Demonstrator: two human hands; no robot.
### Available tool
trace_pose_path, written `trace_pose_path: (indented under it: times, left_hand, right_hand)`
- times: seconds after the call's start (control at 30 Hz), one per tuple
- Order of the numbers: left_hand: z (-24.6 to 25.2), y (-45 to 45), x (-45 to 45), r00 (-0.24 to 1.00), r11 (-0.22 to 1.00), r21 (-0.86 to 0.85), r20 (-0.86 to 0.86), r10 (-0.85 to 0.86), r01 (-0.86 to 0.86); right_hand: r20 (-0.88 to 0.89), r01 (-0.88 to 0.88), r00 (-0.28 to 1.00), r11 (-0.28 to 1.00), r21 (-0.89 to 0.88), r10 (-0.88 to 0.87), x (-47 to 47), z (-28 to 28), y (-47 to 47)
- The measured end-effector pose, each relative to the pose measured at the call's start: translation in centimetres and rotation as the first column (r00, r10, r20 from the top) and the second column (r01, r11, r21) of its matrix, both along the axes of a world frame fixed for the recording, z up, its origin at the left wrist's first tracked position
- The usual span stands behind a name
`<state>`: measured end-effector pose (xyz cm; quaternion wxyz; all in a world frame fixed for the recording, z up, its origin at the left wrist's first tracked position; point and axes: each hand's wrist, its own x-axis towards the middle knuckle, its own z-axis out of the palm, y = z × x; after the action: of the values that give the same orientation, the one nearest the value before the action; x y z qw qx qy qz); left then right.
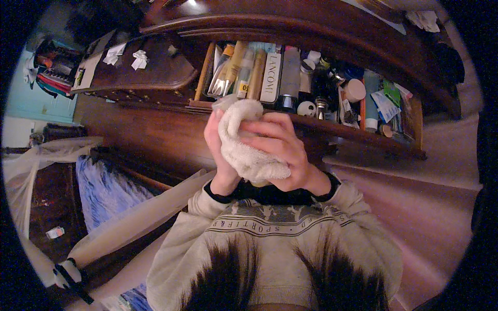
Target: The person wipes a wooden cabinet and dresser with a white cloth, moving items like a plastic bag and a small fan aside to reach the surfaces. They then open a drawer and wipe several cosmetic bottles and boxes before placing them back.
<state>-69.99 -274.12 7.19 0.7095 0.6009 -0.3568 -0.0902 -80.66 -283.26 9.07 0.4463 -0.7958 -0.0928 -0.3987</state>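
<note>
In front of my chest, a white terry cloth (253,155) is bunched between both hands. My right hand (282,145) presses it from the right, with the fingers curled over its folds. My left hand (218,151) grips from the left, mostly behind the cloth. A translucent, rounded end of some container (225,102) pokes out above the left fingertips. The cloth covers the rest of it, so its kind is unclear. Just beyond my hands, an open wooden drawer (199,79) holds bottles, tubes and a white Lancôme box (271,76).
A pale pink jar (355,90) and a blue-green tube (372,101) lie in the drawer's right part. Crumpled tissues (139,59) rest on the dark wooden dresser top (163,70) at left. Sheer netting (144,212) and a blue patterned fabric (109,194) are at lower left.
</note>
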Motion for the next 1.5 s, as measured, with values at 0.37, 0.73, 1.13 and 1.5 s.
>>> trace_pose_path:
  times: [0.37,0.73,1.13,1.5]
  left_hand:
    - [2.6,-1.8,0.6,0.69,0.978,-0.194,-0.719,-0.085,-0.081]
    - [2.3,-2.2,-1.2,0.48,0.944,-0.251,-0.815,-0.325,0.213]
    - [0.2,-0.9,0.3,0.471,0.863,-0.505,-0.767,-0.435,-0.027]
    - [1.0,-1.2,0.6,0.634,0.817,-0.569,-0.601,-0.486,0.087]
  right_hand:
    - [-0.113,-0.376,0.898,0.873,0.31,0.426,-4.3,-2.5,-1.6]
    - [-0.072,0.023,0.995,0.544,0.839,0.069,-5.8,0.7,-3.0]
    - [-0.344,-0.302,0.85,0.904,0.301,0.399,-4.7,0.3,0.0]
    - [-0.154,-0.195,0.456,0.267,0.944,0.876,-3.8,-1.4,-1.3]
